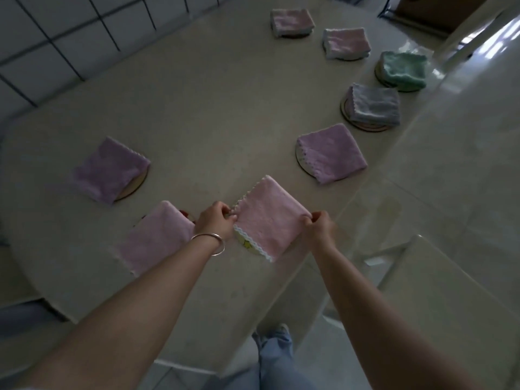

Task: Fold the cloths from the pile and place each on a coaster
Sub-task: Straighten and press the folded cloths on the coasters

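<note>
Pinching the cloth by both hands, I hold it directly over the coaster.

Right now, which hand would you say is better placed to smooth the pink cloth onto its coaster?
Probably the left hand: it pinches the pink cloth right above the visible coaster, while the right hand holds the far corner.
</note>
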